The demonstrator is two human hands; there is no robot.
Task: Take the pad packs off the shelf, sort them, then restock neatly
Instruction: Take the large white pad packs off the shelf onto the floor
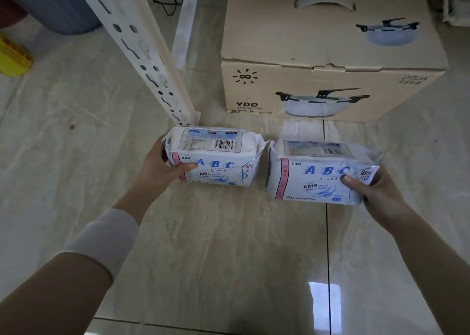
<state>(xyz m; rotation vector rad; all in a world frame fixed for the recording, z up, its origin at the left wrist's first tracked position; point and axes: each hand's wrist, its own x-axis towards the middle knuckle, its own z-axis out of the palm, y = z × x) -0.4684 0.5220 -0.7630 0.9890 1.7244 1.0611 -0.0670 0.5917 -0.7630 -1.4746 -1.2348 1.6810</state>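
Note:
Two white-and-blue pad packs marked ABC and KMS are side by side just above or on the tiled floor. My left hand (162, 168) grips the left pack (216, 154) by its left end, thumb across the front. My right hand (371, 189) grips the right pack (323, 172) by its right end, thumb on the front. A small gap separates the two packs. Whether they touch the floor I cannot tell.
A white perforated shelf upright (142, 55) stands just behind the left pack, with a second post (185, 24) beyond. A large cardboard cooker box (318, 55) sits behind the packs. A yellow object (12, 57) and a dark bin (58, 4) lie far left.

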